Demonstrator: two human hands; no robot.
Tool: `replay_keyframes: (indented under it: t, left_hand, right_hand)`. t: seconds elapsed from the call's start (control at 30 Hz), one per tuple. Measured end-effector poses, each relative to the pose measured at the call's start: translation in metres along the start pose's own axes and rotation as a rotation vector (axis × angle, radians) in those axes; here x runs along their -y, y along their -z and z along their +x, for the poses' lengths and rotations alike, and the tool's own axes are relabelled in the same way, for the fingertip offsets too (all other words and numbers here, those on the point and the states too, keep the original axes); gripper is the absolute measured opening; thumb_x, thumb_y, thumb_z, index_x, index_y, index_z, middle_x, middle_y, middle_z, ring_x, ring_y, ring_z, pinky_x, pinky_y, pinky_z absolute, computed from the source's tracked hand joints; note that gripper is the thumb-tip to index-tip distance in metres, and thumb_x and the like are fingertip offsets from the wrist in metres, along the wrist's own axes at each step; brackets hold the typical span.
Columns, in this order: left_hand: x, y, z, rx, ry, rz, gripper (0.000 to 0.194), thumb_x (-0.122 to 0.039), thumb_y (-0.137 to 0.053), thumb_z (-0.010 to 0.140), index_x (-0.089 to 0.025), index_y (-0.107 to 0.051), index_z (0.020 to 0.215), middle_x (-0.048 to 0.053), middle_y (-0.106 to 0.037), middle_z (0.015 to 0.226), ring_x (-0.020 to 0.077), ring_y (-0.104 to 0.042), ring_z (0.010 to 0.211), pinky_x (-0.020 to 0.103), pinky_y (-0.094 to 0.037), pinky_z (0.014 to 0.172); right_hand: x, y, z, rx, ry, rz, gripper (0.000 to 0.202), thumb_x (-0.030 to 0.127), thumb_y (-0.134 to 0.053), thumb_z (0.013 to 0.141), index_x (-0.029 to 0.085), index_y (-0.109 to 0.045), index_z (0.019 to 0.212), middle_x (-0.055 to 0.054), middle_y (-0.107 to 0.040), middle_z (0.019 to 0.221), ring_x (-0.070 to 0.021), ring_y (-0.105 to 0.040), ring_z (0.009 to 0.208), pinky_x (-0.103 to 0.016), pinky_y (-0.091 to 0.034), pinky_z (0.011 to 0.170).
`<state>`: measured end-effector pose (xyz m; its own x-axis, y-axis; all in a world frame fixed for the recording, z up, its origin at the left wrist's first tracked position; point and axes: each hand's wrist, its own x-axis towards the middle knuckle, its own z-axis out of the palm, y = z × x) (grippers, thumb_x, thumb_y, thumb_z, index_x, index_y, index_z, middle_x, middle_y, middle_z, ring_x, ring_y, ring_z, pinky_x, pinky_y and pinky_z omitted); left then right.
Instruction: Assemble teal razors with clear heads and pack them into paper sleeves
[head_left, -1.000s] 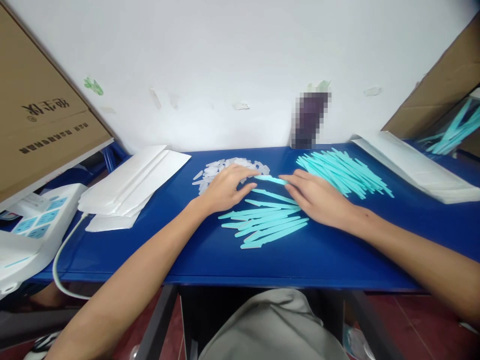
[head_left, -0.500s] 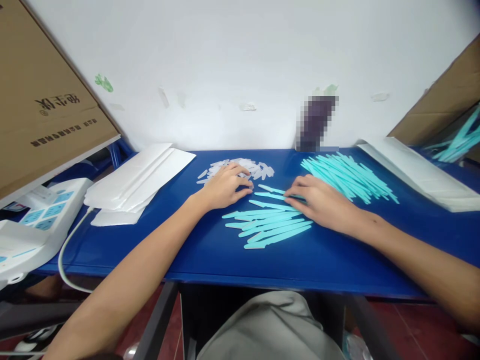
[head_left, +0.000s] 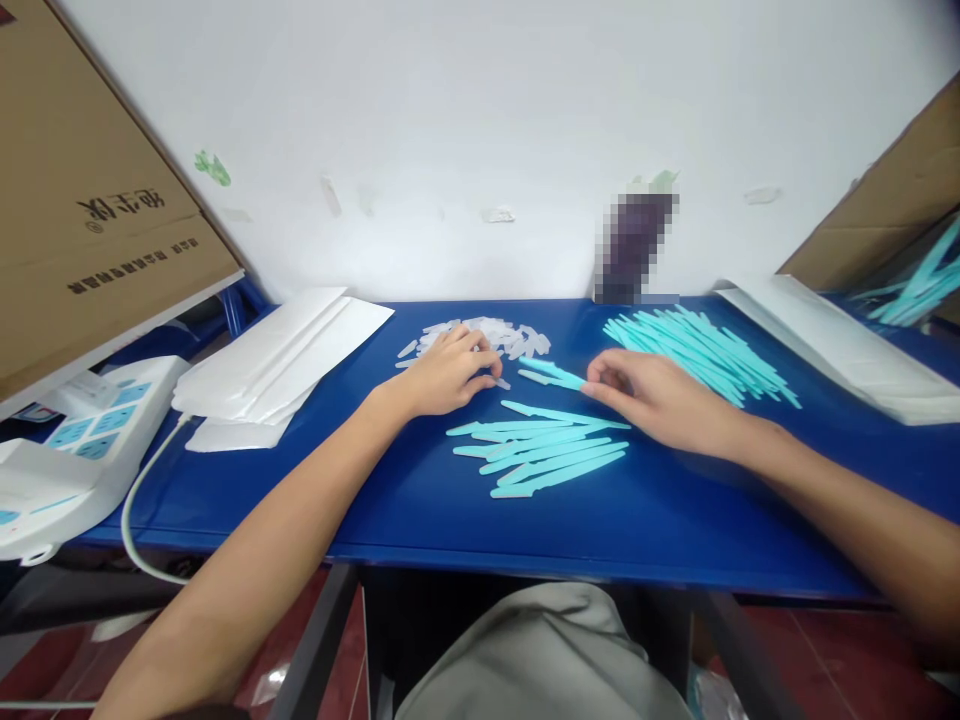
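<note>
Head view: both grips closed

Your right hand (head_left: 641, 388) pinches a teal stick (head_left: 553, 380) by its end above the surface (head_left: 420, 520), another stick (head_left: 538, 366) just beside; your left hand (head_left: 452, 372) pinches a translucent piece (head_left: 503, 384). Advisable: light pressure, sticks separated.

On the left, a big brown cardboard box (head_left: 82, 195) carries two slanting lines of dark Chinese characters (head_left: 124, 203), the upper with an ® mark (head_left: 94, 227). From here I can't fairly make out the words.
</note>
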<state>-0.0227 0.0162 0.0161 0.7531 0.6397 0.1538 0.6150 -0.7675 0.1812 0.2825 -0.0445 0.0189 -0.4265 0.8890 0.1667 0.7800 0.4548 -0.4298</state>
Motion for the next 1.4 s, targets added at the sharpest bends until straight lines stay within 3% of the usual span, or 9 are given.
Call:
replay_keyframes:
  t: [0.2, 0.37, 0.6, 0.8, 0.97, 1.07, 1.17, 1.3, 1.4]
  left_hand:
    - [0.006, 0.002, -0.003, 0.101, 0.042, -0.144, 0.022, -0.036, -0.059, 0.101, -0.018, -0.07, 0.103, 0.01, -0.056, 0.111, 0.0294, -0.05, 0.112, 0.046, -0.041, 0.104]
    - [0.007, -0.003, -0.003, 0.044, 0.031, -0.122, 0.019, -0.033, -0.055, 0.102, -0.018, -0.066, 0.098, 0.009, -0.064, 0.103, 0.0274, -0.056, 0.103, 0.043, -0.044, 0.096]
    - [-0.003, -0.009, 0.002, -0.231, -0.024, -0.102, 0.011, -0.025, -0.059, 0.102, -0.018, -0.066, 0.098, 0.005, -0.074, 0.091, 0.0198, -0.066, 0.08, 0.033, -0.046, 0.077]
    - [-0.013, -0.015, 0.003, -0.323, -0.106, -0.162, 0.013, -0.027, -0.06, 0.103, -0.018, -0.068, 0.1, 0.004, -0.075, 0.091, 0.0178, -0.067, 0.08, 0.029, -0.048, 0.074]
    - [-0.026, -0.024, 0.008, -0.415, -0.139, -0.157, 0.016, -0.031, -0.058, 0.105, -0.02, -0.068, 0.102, 0.004, -0.075, 0.089, 0.0185, -0.069, 0.083, 0.03, -0.049, 0.076]
    - [-0.031, -0.023, 0.01, -0.361, -0.157, -0.102, 0.026, -0.038, -0.051, 0.108, -0.019, -0.068, 0.112, 0.008, -0.077, 0.102, 0.0217, -0.07, 0.094, 0.034, -0.051, 0.086]
    - [-0.021, -0.017, 0.009, -0.267, -0.146, -0.005, 0.037, -0.04, -0.045, 0.109, -0.017, -0.066, 0.128, 0.014, -0.073, 0.124, 0.0277, -0.065, 0.116, 0.043, -0.049, 0.103]
    - [0.002, -0.011, 0.001, -0.182, 0.005, 0.155, 0.045, -0.036, -0.039, 0.109, -0.016, -0.064, 0.141, 0.02, -0.057, 0.146, 0.0364, -0.051, 0.133, 0.056, -0.042, 0.111]
    - [0.009, -0.01, -0.003, -0.098, 0.071, 0.191, 0.044, -0.038, -0.042, 0.108, -0.022, -0.068, 0.141, 0.018, -0.048, 0.155, 0.0399, -0.043, 0.139, 0.061, -0.039, 0.112]
  right_hand:
    - [-0.008, -0.009, 0.001, -0.179, 0.092, -0.087, 0.028, 0.04, -0.04, 0.108, 0.022, -0.061, 0.109, -0.009, -0.071, 0.101, -0.0257, -0.064, 0.09, -0.039, -0.047, 0.078]
    - [-0.01, -0.013, 0.0, -0.078, 0.097, -0.08, 0.038, 0.045, -0.036, 0.109, 0.023, -0.06, 0.128, -0.012, -0.071, 0.123, -0.0298, -0.067, 0.107, -0.043, -0.05, 0.086]
    - [-0.01, -0.016, -0.001, -0.064, 0.112, -0.201, 0.043, 0.041, -0.031, 0.111, 0.021, -0.068, 0.121, -0.011, -0.073, 0.114, -0.0278, -0.069, 0.094, -0.041, -0.049, 0.077]
    - [-0.01, -0.018, -0.003, -0.091, 0.12, -0.258, 0.043, 0.038, -0.033, 0.111, 0.022, -0.071, 0.122, -0.01, -0.073, 0.107, -0.0259, -0.068, 0.087, -0.038, -0.047, 0.07]
    - [0.003, -0.016, -0.004, -0.125, 0.192, -0.149, 0.043, 0.036, -0.036, 0.11, 0.018, -0.072, 0.127, -0.01, -0.069, 0.097, -0.0237, -0.065, 0.082, -0.037, -0.048, 0.07]
    - [0.009, -0.018, -0.005, -0.123, 0.205, -0.11, 0.045, 0.036, -0.034, 0.11, 0.018, -0.07, 0.132, -0.011, -0.066, 0.097, -0.0244, -0.065, 0.082, -0.039, -0.05, 0.073]
    - [0.005, -0.02, -0.005, -0.107, 0.187, -0.117, 0.048, 0.036, -0.032, 0.11, 0.017, -0.065, 0.14, -0.014, -0.065, 0.104, -0.0259, -0.065, 0.086, -0.041, -0.052, 0.075]
    - [-0.002, -0.023, -0.004, -0.105, 0.169, -0.162, 0.048, 0.035, -0.035, 0.108, 0.015, -0.064, 0.142, -0.016, -0.066, 0.109, -0.028, -0.066, 0.092, -0.043, -0.054, 0.077]
    - [-0.003, -0.023, -0.004, -0.142, 0.168, -0.203, 0.045, 0.034, -0.042, 0.106, 0.015, -0.066, 0.139, -0.017, -0.068, 0.116, -0.0309, -0.066, 0.102, -0.044, -0.055, 0.081]
